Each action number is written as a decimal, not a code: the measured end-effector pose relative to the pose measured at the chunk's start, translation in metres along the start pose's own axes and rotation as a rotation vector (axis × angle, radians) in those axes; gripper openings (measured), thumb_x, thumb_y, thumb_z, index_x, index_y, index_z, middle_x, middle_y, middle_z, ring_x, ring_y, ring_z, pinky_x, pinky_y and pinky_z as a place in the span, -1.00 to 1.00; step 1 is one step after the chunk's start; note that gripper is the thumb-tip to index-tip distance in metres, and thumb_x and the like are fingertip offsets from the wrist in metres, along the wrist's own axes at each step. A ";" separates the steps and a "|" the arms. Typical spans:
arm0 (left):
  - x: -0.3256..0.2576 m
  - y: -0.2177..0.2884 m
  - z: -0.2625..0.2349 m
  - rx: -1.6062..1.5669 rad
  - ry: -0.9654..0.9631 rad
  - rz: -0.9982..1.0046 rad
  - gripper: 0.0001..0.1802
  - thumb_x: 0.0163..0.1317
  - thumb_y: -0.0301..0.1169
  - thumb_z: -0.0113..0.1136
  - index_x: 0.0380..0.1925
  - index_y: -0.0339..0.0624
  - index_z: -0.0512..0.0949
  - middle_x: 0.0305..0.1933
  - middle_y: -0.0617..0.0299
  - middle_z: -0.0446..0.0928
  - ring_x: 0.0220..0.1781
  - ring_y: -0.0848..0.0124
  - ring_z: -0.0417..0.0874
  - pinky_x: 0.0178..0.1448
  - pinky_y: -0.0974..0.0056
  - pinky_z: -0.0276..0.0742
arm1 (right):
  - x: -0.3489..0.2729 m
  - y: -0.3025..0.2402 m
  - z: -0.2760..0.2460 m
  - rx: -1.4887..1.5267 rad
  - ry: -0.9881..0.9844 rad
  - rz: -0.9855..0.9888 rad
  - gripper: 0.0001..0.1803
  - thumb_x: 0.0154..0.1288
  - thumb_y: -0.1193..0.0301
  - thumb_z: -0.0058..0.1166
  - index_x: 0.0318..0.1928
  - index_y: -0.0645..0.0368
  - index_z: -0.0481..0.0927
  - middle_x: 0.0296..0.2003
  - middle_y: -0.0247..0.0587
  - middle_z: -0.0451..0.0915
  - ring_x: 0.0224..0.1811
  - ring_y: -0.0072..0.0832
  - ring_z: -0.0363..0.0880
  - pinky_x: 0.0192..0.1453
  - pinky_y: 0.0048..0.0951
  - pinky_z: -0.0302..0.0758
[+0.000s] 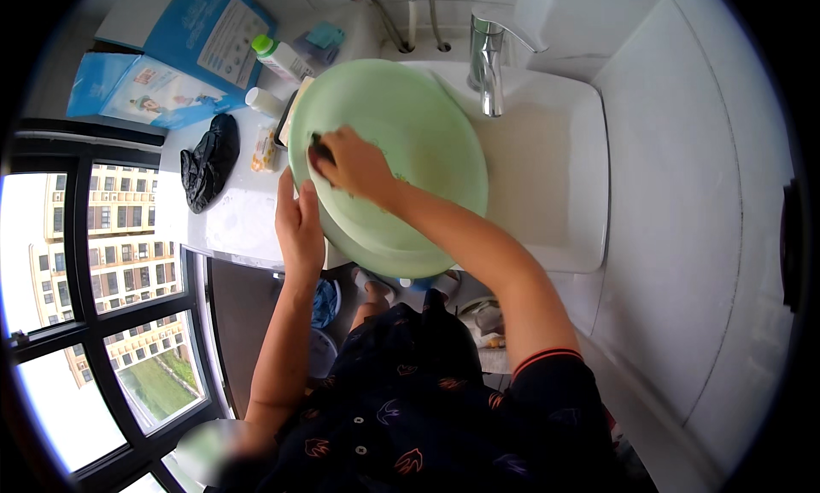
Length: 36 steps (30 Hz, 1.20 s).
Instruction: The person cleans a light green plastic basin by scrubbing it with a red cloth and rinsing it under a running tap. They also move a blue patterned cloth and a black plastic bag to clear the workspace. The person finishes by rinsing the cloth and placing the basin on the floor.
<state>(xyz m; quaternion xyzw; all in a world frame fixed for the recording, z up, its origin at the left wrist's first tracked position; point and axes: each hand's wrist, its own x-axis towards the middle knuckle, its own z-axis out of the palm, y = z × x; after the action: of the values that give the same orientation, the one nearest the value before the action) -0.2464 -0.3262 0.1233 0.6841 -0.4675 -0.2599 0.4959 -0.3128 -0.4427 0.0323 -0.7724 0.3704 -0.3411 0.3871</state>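
A large pale green plastic basin (401, 108) is tilted over the left part of the white sink (547, 177). My left hand (299, 228) grips the basin's left rim, with the thumb on the inner side and the fingers on the outer side. Inside the basin, close to that rim, my right hand (359, 164) is closed around a small dark object (320, 149) and presses it to the wall. Most of that object is hidden by the fingers, so its kind does not show. My right forearm crosses over the basin's lower right edge.
A chrome faucet (489, 61) rises behind the sink. On the left counter (231, 228) are a black plastic bag (211, 161), a green-capped bottle (280, 59), a white bottle (265, 102), a small orange-white packet (264, 149) and a blue box (184, 57). A window (111, 296) is at left.
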 end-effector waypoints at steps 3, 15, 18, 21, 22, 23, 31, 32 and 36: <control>0.002 -0.003 0.001 0.015 0.010 0.021 -0.58 0.45 -0.35 -0.11 0.24 -0.28 0.29 -0.48 0.28 0.45 -0.48 0.65 0.33 -0.37 0.48 0.24 | 0.030 0.039 -0.005 -0.205 0.271 0.227 -0.63 0.19 0.26 0.12 -0.03 0.13 0.46 -0.11 -0.06 0.50 -0.15 -0.04 0.57 -0.11 -0.09 0.52; -0.001 -0.008 0.005 -0.010 0.078 0.032 -0.57 0.44 -0.35 -0.10 0.23 -0.32 0.29 -0.57 0.27 0.44 -0.54 0.66 0.31 -0.41 0.48 0.24 | -0.103 0.073 -0.083 -0.702 -0.543 0.167 -0.63 0.24 0.08 0.01 -0.14 0.08 0.60 -0.25 -0.12 0.60 -0.17 -0.21 0.58 -0.12 -0.19 0.50; -0.001 -0.005 0.007 -0.008 0.066 -0.006 -0.61 0.46 -0.33 -0.13 0.18 -0.32 0.33 -0.27 0.21 0.50 -0.30 0.60 0.43 -0.21 0.47 0.35 | -0.107 0.040 -0.069 -0.398 -0.725 0.312 -0.56 0.17 0.02 0.01 -0.17 0.10 0.64 -0.25 -0.04 0.65 -0.18 -0.21 0.63 -0.13 -0.18 0.51; -0.003 -0.002 0.006 0.025 0.073 0.020 -0.64 0.46 -0.32 -0.13 0.14 -0.31 0.36 -0.11 0.20 0.53 -0.16 0.56 0.49 -0.09 0.46 0.40 | -0.087 -0.001 -0.054 0.038 -0.789 0.401 -0.56 0.20 0.00 -0.01 -0.21 0.10 0.65 -0.30 -0.09 0.66 -0.25 -0.21 0.64 -0.16 -0.25 0.50; -0.003 -0.002 0.005 0.036 0.083 0.043 -0.64 0.46 -0.32 -0.13 0.13 -0.31 0.37 -0.11 0.21 0.53 -0.16 0.56 0.48 -0.09 0.46 0.40 | -0.077 -0.015 -0.051 0.207 -0.767 0.424 -0.59 0.25 0.04 -0.04 -0.25 0.13 0.62 -0.42 -0.18 0.62 -0.38 -0.34 0.60 -0.29 -0.34 0.46; -0.004 0.000 0.004 0.026 0.075 0.008 -0.64 0.46 -0.32 -0.13 0.13 -0.31 0.37 -0.11 0.21 0.52 -0.15 0.55 0.48 -0.07 0.45 0.40 | -0.066 -0.028 -0.048 0.374 -0.739 0.446 -0.61 0.31 0.08 -0.07 -0.30 0.16 0.58 -0.54 -0.27 0.57 -0.51 -0.48 0.55 -0.41 -0.43 0.42; -0.001 0.004 0.010 -0.104 0.053 -0.010 -0.65 0.47 -0.30 -0.14 0.09 -0.30 0.40 -0.15 0.21 0.52 -0.15 0.53 0.47 -0.05 0.41 0.41 | -0.017 -0.060 -0.044 0.478 -0.319 0.306 -0.66 0.41 0.24 -0.21 -0.23 0.23 0.54 -0.56 -0.28 0.52 -0.54 -0.47 0.49 -0.40 -0.43 0.40; -0.002 0.001 0.008 -0.074 0.101 0.038 -0.66 0.47 -0.31 -0.13 0.10 -0.29 0.40 -0.24 0.20 0.53 -0.24 0.54 0.47 -0.14 0.42 0.40 | -0.028 -0.072 -0.049 0.287 -0.269 0.245 -0.67 0.34 0.27 -0.12 -0.13 0.26 0.58 -0.35 0.02 0.60 -0.37 -0.12 0.60 -0.27 -0.19 0.49; -0.003 -0.002 0.013 -0.009 0.145 0.093 -0.67 0.45 -0.34 -0.12 0.11 -0.27 0.40 -0.46 0.17 0.52 -0.46 0.56 0.45 -0.34 0.41 0.37 | -0.104 -0.080 -0.053 0.069 -0.020 0.093 -0.68 0.32 0.32 -0.05 0.04 0.10 0.52 -0.17 -0.04 0.54 -0.26 -0.04 0.57 -0.19 -0.13 0.49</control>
<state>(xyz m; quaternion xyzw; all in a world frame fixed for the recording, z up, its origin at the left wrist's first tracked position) -0.2577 -0.3297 0.1163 0.6764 -0.4606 -0.1885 0.5429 -0.3832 -0.3399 0.1001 -0.7441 0.3900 -0.3275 0.4325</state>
